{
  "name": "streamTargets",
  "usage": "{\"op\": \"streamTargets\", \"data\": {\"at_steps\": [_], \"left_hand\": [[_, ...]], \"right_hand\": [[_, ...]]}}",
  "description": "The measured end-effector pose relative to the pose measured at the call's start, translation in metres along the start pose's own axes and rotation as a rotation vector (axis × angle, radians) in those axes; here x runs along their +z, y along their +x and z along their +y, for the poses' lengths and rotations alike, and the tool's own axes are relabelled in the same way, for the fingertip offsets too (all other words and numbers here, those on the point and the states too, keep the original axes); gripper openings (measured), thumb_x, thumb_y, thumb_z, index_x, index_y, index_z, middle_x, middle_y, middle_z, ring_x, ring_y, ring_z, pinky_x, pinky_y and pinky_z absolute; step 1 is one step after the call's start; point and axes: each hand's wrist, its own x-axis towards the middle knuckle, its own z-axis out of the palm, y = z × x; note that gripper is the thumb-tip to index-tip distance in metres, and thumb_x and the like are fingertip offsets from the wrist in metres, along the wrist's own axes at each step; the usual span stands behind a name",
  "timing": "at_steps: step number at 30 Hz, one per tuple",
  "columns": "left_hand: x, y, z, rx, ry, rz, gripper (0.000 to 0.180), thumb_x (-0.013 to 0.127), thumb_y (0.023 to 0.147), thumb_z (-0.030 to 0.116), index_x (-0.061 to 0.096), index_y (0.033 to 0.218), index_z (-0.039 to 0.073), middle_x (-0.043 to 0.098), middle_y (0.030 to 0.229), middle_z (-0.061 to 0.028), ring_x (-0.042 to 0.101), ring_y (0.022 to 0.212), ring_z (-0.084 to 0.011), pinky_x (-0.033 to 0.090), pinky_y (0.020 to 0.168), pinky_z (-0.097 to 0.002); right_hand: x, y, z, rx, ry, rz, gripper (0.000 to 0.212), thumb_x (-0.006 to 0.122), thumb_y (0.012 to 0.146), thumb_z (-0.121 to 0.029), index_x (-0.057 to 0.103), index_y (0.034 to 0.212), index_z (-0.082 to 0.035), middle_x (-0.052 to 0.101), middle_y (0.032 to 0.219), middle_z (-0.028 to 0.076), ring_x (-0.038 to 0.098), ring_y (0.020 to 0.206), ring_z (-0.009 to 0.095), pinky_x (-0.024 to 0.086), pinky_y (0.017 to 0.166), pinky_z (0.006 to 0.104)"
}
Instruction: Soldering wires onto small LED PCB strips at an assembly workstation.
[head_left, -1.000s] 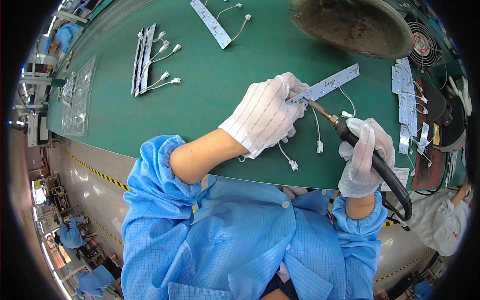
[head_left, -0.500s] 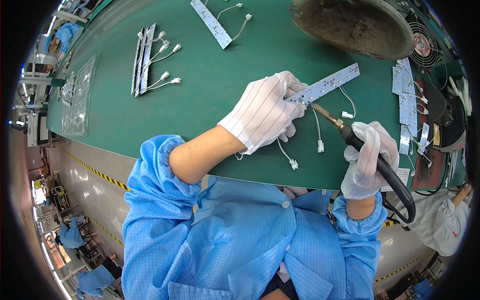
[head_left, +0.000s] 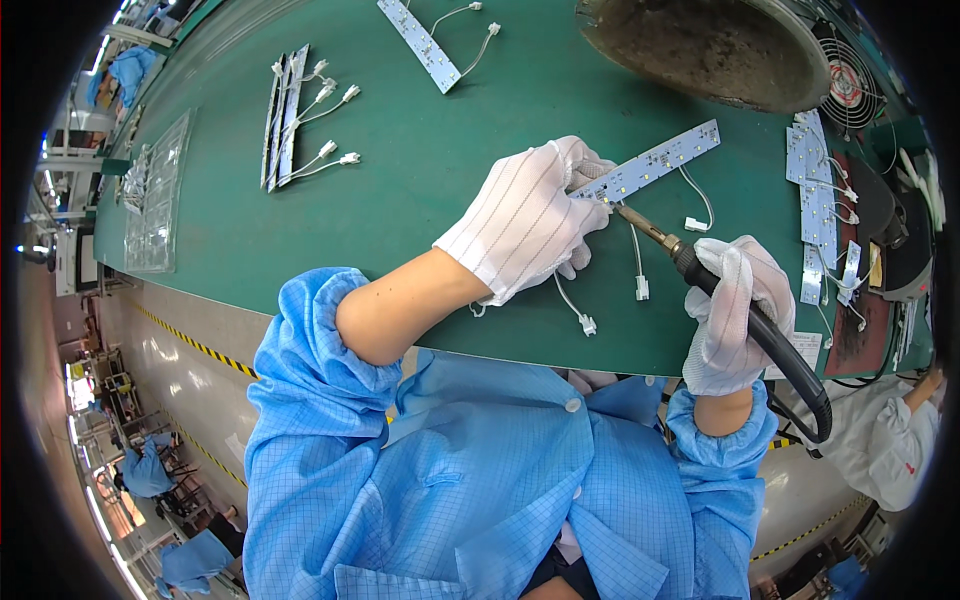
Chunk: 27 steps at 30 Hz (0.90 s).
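In its striped white glove, my left hand (head_left: pixel 535 215) grips the near left end of an LED strip board (head_left: pixel 655 167), its fingers closed around that end. White wire leads with small plugs (head_left: pixel 641 288) hang from the board. My gloved right hand (head_left: pixel 738 312) is wrapped around the black handle of a soldering iron (head_left: pixel 690 262). The iron's tip rests at the board's lower edge, close to my left fingertips. Whether it touches a solder joint is too small to tell. Another lead with a plug (head_left: pixel 587 324) comes out below my left hand.
More LED boards lie at the far left (head_left: pixel 287 118), at the back (head_left: pixel 420 45) and stacked on the right (head_left: pixel 812 190). A dark round hood (head_left: pixel 705 50) and a fan (head_left: pixel 848 85) stand at the back right. A clear plastic tray (head_left: pixel 160 195) lies far left. A co-worker's sleeve (head_left: pixel 885 435) shows at right.
The soldering iron and my right hand have shifted slightly left and up along the board's edge. My left hand keeps its hold on the board, which has barely moved.
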Motion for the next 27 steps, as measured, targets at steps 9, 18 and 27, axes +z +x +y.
{"op": "streamTargets", "data": {"at_steps": [9, 18, 27], "left_hand": [[-0.001, -0.001, 0.003, -0.023, -0.012, 0.006, 0.024, 0.057, 0.077, 0.006, 0.054, 0.097, -0.008, 0.063, 0.071, -0.0140, 0.063, 0.051, -0.0181, 0.051, 0.049, -0.0280], [-0.022, -0.025, 0.030, 0.142, 0.989, -0.117, 0.039, 0.064, 0.078, 0.040, 0.058, 0.088, 0.002, 0.061, 0.071, -0.0149, 0.062, 0.074, -0.0314, 0.050, 0.059, -0.0385], [0.011, 0.002, 0.011, 0.149, 0.645, 0.014, 0.038, 0.065, 0.078, 0.026, 0.056, 0.097, -0.005, 0.061, 0.079, -0.0208, 0.061, 0.075, -0.0367, 0.049, 0.070, -0.0401]], "right_hand": [[0.001, 0.005, -0.002, -0.055, -0.070, -0.047, 0.017, 0.050, 0.086, 0.003, 0.055, 0.102, 0.006, 0.062, 0.091, 0.017, 0.060, 0.077, 0.024, 0.051, 0.070, 0.0316], [-0.002, 0.003, 0.015, -0.229, -0.558, 0.170, 0.034, 0.061, 0.084, -0.007, 0.046, 0.113, 0.002, 0.061, 0.089, 0.013, 0.062, 0.076, 0.023, 0.054, 0.064, 0.0285], [-0.004, 0.007, 0.003, -0.174, -0.520, 0.133, 0.041, 0.062, 0.078, 0.005, 0.043, 0.115, 0.000, 0.059, 0.091, 0.014, 0.061, 0.076, 0.022, 0.053, 0.063, 0.0283]]}}
